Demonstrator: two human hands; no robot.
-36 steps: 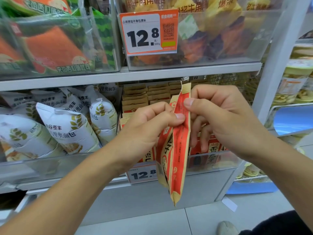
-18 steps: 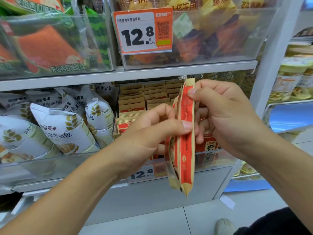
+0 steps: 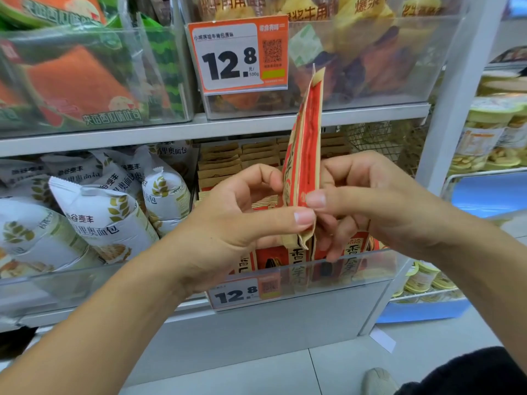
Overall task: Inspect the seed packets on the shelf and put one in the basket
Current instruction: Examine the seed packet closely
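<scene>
**Both hands on one upright packet, edge-on**

Left hand [image 3: 242, 220] and right hand [image 3: 379, 203] are closed on the same packet [image 3: 306, 155], pinched near its lower end: the left thumb is pressed on the near edge, the right thumb just above it, and the other fingers are curled behind. The packet is held between the hands and rises above them, its long axis nearly upright, its thin edge turned to the camera and its top tilted slightly right. Neither hand is clearly nearer; both touch it.

More packets [image 3: 273, 259] stand just below and behind the hands, inside a clear bin [image 3: 336, 273] on the shelf. Bread bags [image 3: 94, 220] lie to the left, a price tag [image 3: 238, 52] above. No basket can be seen, so its direction from the hands cannot be told. The bin's front lip, just under the fingers, would likely be the only thing in the way.
</scene>
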